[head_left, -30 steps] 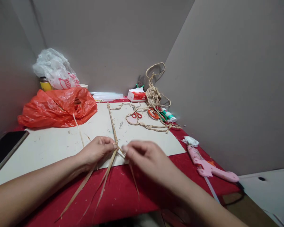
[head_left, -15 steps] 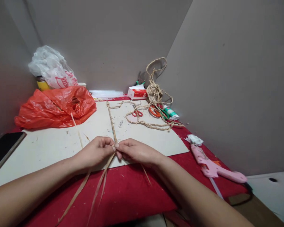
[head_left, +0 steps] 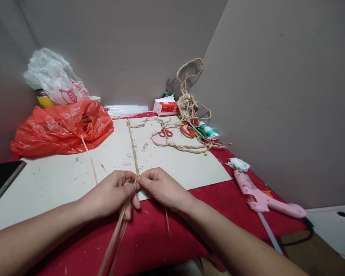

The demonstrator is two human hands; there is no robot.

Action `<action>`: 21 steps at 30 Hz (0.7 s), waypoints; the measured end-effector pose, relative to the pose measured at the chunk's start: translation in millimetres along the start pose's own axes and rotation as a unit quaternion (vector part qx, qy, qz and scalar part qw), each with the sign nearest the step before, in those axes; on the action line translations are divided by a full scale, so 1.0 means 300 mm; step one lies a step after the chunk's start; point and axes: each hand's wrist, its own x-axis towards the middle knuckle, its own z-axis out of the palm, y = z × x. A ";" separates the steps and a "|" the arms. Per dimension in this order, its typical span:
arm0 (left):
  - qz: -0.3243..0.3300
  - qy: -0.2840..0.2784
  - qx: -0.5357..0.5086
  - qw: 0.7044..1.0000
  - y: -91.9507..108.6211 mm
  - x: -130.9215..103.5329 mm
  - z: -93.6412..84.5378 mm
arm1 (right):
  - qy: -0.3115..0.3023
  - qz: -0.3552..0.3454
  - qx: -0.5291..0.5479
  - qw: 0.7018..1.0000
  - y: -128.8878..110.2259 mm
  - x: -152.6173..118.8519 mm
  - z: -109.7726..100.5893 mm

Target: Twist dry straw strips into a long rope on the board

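Note:
A thin straw-coloured braided cord runs from the far part of the white board down to my fingers. My left hand pinches the cord's near end, and loose flat strands hang from it over the red cloth. Close against it, my right hand grips the same end between thumb and forefinger, with one thin strand dangling beneath. The exact crossing of the strands is hidden by my fingers. From the far end, the cord continues to the right toward a tangled heap of cord.
A red plastic bag with a strand sticking out lies left, near a phone. Red-handled scissors, a small red-and-white box and glue sticks lie farther back. A pink glue gun rests at the right edge.
My left hand has turned, its lower fingers now stretched below the strands. The loose strands have gathered closer together under it. The view has shifted slightly.

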 end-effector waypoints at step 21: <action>0.067 0.112 -0.098 0.987 -0.015 0.043 -0.010 | -0.104 0.027 0.191 0.976 0.002 -0.018 -0.003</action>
